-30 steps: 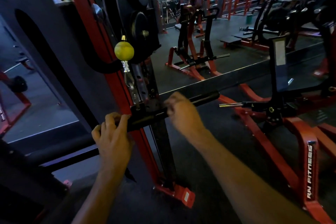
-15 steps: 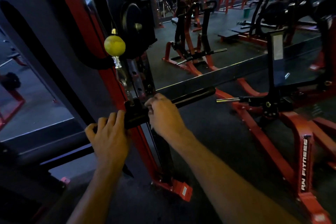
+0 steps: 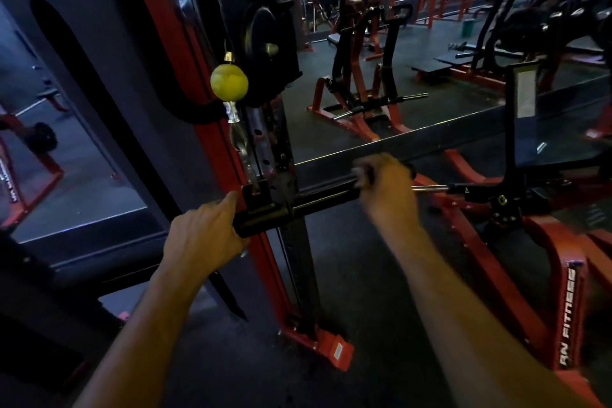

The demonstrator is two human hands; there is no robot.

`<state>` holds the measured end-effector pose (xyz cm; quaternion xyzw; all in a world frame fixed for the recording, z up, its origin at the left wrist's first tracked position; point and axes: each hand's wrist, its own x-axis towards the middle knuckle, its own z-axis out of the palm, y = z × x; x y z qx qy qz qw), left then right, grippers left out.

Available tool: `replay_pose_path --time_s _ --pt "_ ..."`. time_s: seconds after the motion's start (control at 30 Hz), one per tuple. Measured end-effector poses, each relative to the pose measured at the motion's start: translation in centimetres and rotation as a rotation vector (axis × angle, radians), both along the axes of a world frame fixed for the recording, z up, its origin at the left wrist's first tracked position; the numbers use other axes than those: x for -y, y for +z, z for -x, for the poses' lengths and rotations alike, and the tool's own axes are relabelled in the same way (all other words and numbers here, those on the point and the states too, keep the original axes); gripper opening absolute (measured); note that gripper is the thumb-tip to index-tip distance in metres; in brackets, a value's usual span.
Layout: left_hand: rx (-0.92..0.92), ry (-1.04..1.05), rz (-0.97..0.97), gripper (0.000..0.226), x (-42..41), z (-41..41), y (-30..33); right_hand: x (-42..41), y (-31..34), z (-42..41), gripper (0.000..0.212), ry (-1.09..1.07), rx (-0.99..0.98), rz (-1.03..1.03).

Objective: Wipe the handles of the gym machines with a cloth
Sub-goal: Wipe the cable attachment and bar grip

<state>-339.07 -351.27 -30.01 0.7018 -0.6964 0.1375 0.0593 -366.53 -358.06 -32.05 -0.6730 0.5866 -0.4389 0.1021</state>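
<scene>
A dim gym with a dark floor (image 3: 381,275) and red machine frames. The left hand (image 3: 202,235) grips the near end of a black handle bar (image 3: 318,200); the right hand (image 3: 384,190), blurred, curls around its far end. No cloth can be made out. A yellow ball (image 3: 229,82) hangs above.

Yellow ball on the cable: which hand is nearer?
Left. The left hand grips the black handle bar below the yellow ball; the right hand is farther right.
</scene>
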Motion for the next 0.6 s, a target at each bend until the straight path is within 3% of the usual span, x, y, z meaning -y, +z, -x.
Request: replay_pose_path --time_s 0.17,0.27,0.43,0.53,0.6 --pt "-0.012 -0.080 0.033 0.066 0.1 0.3 -0.3 -4.2 -0.7 -8.5 0.026 0.330 -0.021 0.093" --pt "-0.101 -0.150 0.048 0.046 -0.2 0.2 -0.5 -2.6 -1.0 -4.5 0.031 0.293 -0.060 0.087" --pt "-0.154 -0.164 0.024 0.023 0.0 -0.5 -0.1 0.2 -1.0 4.6 0.022 -0.058 -0.208 0.164" --pt "-0.070 -0.197 0.138 0.025 0.6 -0.6 -0.7 0.8 -0.4 6.3 0.016 0.046 -0.246 0.068" --pt "-0.016 -0.154 0.278 0.044 0.7 -0.6 -1.7 0.4 -0.1 6.8 0.013 0.181 -0.229 0.009"
